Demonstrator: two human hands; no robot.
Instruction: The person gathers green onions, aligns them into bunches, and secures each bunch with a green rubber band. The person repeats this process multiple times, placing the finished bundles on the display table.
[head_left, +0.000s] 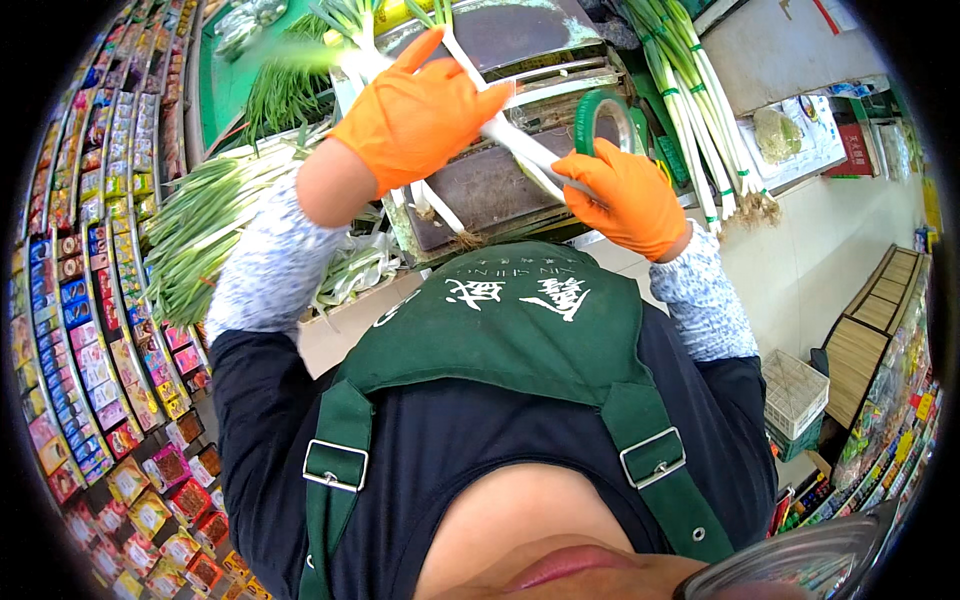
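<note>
My left hand (420, 112), in an orange glove, is closed around long white-stemmed scallions or leeks. A blurred green leafy part sticks out past it at the upper left. One white stalk (517, 142) runs down to the right, and its lower end is between the fingers of my right hand (626, 195), also gloved in orange. A roll of green tape (585, 124) stands upright just behind the right fingers; whether they touch it is unclear. Below, another stalk (442, 206) with brown roots lies on the dark worktop (480, 187).
Loose scallions (217, 217) are heaped at the left, near thin green leaves (289, 94). Taped scallion bundles (694, 112) lie at the right, beside a pale mesh scrubber or bundle (778, 135). Shelves of packaged snacks (97, 262) line the left; a white crate (795, 390) stands lower right.
</note>
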